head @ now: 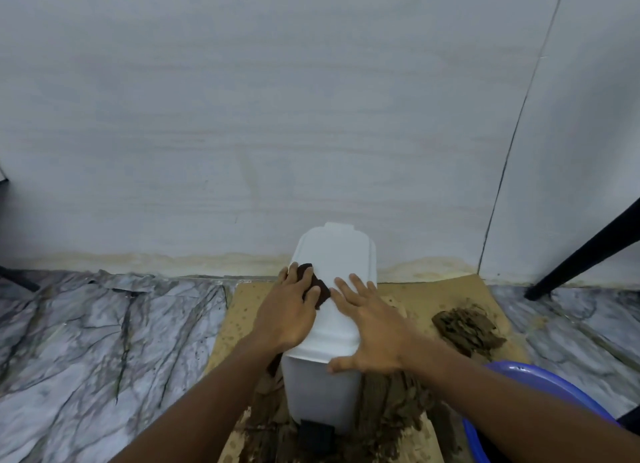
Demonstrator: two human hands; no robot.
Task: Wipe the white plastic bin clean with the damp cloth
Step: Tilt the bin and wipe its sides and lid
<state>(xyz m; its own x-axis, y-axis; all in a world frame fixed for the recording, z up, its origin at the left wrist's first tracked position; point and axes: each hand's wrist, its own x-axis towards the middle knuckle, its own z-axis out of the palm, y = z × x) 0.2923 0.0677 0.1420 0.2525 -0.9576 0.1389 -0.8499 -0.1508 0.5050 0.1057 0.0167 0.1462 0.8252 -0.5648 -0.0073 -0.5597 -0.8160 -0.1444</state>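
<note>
A white plastic bin (334, 254) with a closed lid and a black foot pedal stands against the wall on a brown mat. My left hand (290, 306) lies flat on the lid's left side and presses a small dark brown cloth (320, 286) against it. The cloth sticks out past my fingertips. My right hand (372, 327) rests on the lid's near right part with fingers spread, its thumb over the front rim.
The brown cardboard mat (429, 296) carries muddy brown clumps around the bin's base and one pile (467, 329) at the right. A blue basin (540, 390) sits at the lower right. A black furniture leg (581, 254) slants at right. The marble floor (104, 341) spreads left.
</note>
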